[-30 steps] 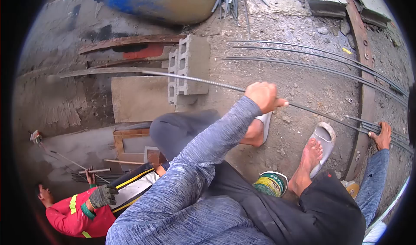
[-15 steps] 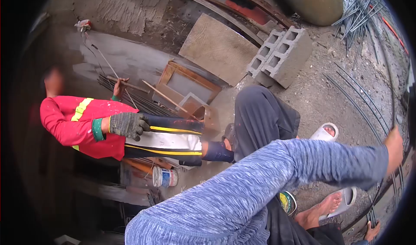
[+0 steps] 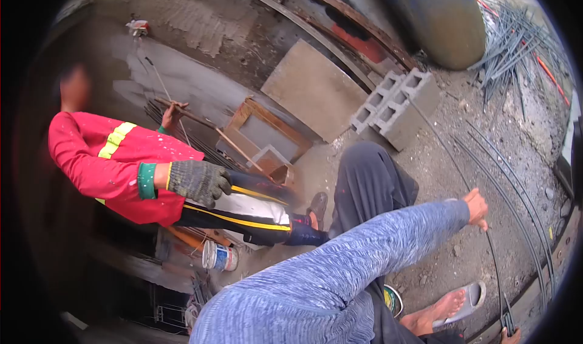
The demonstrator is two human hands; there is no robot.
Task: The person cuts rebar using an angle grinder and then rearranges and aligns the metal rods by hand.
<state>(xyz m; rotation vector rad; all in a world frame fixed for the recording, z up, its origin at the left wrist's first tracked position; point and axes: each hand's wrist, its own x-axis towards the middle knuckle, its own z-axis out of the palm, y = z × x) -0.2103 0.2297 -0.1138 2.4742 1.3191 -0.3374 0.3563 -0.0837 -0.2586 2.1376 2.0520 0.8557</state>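
a co-worker (image 3: 130,168) in red stands at left, one hand (image 3: 174,116) round a pole (image 3: 195,120), the gloved one (image 3: 199,183) bare of any tool. a bucket (image 3: 219,256) sits below, blocks (image 3: 396,106) further right. the left hand (image 3: 477,209) is clenched on a rod (image 3: 494,256) slanting down from beside the blocks. the right hand (image 3: 511,337), cut off below, touches its lower end; i can't tell its grip. loose rods (image 3: 517,219) curve at right.

The only view looks forward and steeply down from the wearer's head, close above the left sleeve (image 3: 364,240), its frame tilted against the standing co-worker (image 3: 121,174)
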